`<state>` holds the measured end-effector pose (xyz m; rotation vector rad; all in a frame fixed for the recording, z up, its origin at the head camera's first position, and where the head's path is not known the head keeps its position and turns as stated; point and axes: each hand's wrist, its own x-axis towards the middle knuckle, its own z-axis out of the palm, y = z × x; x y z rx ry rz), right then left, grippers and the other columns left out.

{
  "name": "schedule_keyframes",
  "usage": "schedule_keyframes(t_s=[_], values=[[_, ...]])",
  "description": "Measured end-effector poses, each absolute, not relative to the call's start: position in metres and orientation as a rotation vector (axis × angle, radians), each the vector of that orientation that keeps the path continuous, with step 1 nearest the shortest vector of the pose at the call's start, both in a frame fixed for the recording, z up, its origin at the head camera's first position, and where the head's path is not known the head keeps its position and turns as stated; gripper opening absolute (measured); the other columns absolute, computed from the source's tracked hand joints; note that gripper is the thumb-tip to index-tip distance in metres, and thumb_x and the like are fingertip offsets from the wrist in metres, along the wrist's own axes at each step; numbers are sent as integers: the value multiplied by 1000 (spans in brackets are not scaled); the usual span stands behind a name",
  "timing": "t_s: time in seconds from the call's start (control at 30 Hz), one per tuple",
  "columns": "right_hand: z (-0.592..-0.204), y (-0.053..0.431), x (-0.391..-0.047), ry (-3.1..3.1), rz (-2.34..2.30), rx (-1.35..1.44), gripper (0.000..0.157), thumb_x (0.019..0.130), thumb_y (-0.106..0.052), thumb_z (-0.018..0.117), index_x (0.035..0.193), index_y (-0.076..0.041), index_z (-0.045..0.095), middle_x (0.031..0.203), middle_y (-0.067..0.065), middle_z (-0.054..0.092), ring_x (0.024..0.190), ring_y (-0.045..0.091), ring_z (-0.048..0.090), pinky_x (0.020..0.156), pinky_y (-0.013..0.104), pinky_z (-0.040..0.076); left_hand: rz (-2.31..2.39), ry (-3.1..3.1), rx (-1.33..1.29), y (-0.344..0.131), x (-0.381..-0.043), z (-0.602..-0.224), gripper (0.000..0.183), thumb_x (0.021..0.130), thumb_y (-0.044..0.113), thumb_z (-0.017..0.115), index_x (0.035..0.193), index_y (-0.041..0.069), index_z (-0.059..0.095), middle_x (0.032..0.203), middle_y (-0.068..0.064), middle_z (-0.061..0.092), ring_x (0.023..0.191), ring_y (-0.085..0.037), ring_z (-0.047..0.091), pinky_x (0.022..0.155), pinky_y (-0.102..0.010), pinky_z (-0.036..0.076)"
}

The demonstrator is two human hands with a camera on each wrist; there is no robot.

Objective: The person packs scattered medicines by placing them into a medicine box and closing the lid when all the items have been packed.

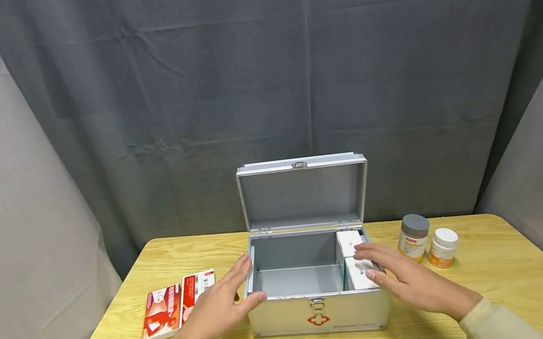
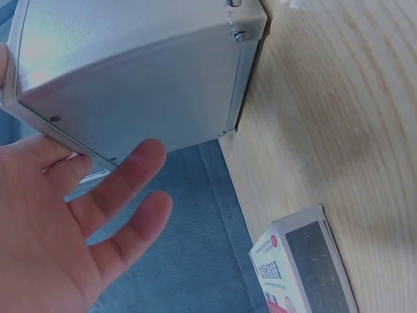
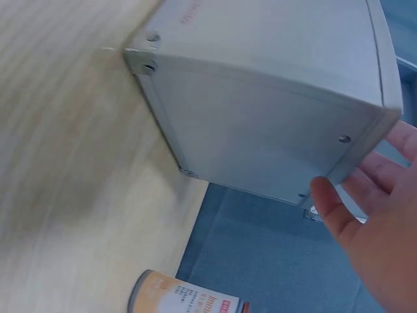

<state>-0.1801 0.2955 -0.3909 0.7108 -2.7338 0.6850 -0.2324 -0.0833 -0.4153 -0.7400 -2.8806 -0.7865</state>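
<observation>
A silver first-aid case (image 1: 292, 317) stands on the table with its lid (image 1: 306, 196) raised. Two white boxes (image 1: 361, 271) are inside at its right end, one behind the other. My left hand (image 1: 222, 304) rests at the left rim, fingers extended and thumb toward the front corner. In the left wrist view, two fingers (image 2: 133, 169) spread along the case's side. Over the right rim lies my right hand (image 1: 412, 283), its fingertips reaching above the white boxes. The right wrist view has a finger (image 3: 332, 205) against the case's side panel (image 3: 241, 137).
Two red-and-white medicine boxes (image 1: 162, 312) lie on the table (image 1: 173, 250) left of the case. To the right stand a grey-capped bottle (image 1: 413, 239) and a smaller white-capped bottle (image 1: 443, 248). A grey curtain (image 1: 191, 117) hangs behind the table.
</observation>
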Motion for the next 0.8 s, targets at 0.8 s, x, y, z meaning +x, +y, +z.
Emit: schedule_keyframes(t_s=[0.8], values=[[-347,314,-212,-2701,555,644,36,97,-19,63,131,-7,60,141,17,55,124,38,56,90,54,53,-749,-2836,-759,-82,-236,-415,80,90,63,58,154,19,37,163,8,32,131,-28,51,104,-55,47]])
